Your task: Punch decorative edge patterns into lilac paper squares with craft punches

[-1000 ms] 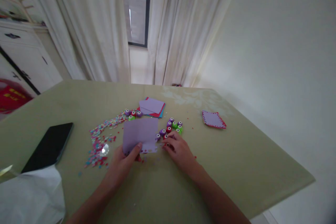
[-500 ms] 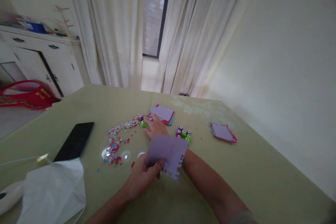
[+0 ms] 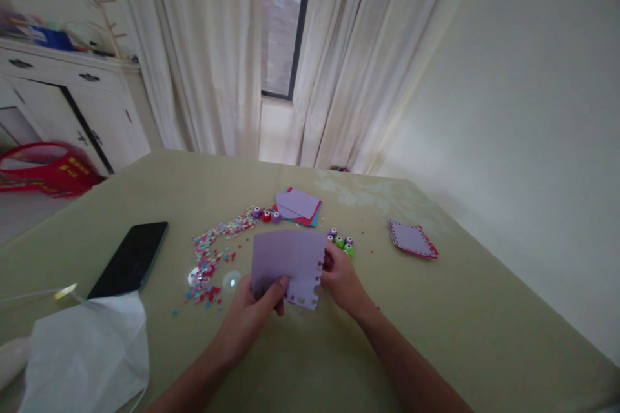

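Observation:
My left hand [image 3: 256, 308] grips a pale purple paper sheet [image 3: 289, 259] between thumb and fingers, held up above the table. Small notches and holes run along the sheet's right and lower right edges. My right hand [image 3: 341, 274] is at that right edge, its fingers curled together; whatever they hold is hidden. Just behind it sits a cluster of small purple and green craft punches [image 3: 339, 242] with eye-like spots. Further left, a red punch [image 3: 266, 215] stands between two purple ones, beside a stack of purple, red and blue paper [image 3: 305, 204].
Colourful paper confetti [image 3: 208, 264] lies scattered left of the sheet, near clear round discs [image 3: 231, 280]. A black phone [image 3: 130, 258] and a white sheet-like item [image 3: 90, 352] lie at the left. Edge-punched paper squares [image 3: 413, 239] rest at the right.
My right hand has drawn back from beside the paper stack to the sheet's right edge. A green punch that was near the stack is no longer there. The held sheet has shifted left.

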A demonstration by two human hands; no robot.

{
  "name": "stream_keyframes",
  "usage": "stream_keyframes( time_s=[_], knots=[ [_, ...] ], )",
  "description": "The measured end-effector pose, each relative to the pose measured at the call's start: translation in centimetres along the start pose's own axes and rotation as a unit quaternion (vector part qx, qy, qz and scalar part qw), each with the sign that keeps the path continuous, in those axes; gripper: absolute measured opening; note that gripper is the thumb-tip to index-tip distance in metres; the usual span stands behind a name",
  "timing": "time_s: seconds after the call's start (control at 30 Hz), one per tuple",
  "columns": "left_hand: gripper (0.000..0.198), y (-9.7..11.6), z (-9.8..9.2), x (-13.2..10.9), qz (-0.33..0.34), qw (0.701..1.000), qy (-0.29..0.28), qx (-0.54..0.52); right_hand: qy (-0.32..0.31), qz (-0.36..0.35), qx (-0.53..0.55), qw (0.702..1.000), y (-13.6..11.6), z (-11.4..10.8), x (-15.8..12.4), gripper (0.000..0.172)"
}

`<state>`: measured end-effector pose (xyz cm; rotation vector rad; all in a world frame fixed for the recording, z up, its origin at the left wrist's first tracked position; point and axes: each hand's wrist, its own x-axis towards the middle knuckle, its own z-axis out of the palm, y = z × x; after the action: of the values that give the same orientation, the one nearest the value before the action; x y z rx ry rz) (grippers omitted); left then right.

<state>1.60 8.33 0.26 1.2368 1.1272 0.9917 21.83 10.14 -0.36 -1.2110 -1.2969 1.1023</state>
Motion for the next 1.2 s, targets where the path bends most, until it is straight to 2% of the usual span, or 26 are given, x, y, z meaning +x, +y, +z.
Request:
stream_keyframes(
  time_s=[0.13,0.27,0.37,0.5,0.67,0.83,1.2],
  knots=[
    [0.05,-0.4,-0.2,0.3,-0.002,0.998,0.014,0.061,0.054,0.054,0.112,0.991,0.3,-1.8,-3.4,0.044],
    [0.05,-1.2,-0.4,0.9,-0.023,0.995,0.012,0.096,0.047,0.101,0.244,0.963,-0.1,-1.3,-3.4,0.046],
    [0.051,-1.4,-0.7,1.2,-0.021,0.992,0.016,0.126,0.042,0.11,0.277,0.954,-0.3,-0.9,-3.0,0.044],
    [0.05,-1.5,-0.8,1.3,-0.012,0.989,0.015,0.148,0.042,0.114,0.254,0.96,-0.1,-1.0,-3.1,0.044],
    [0.048,-1.6,-0.6,1.1,-0.002,0.986,-0.007,0.167,0.059,0.063,0.174,0.981,0.2,-1.3,-3.2,0.043],
    [0.049,-1.4,-0.3,0.8,-0.005,0.983,-0.028,0.183,0.065,0.062,0.146,0.985,0.3,-1.5,-3.1,0.046],
    [0.047,-2.1,-0.6,0.9,0.017,0.978,-0.037,0.205,0.055,0.061,0.1,0.992,-0.2,-1.6,-3.3,0.048]
  ],
)
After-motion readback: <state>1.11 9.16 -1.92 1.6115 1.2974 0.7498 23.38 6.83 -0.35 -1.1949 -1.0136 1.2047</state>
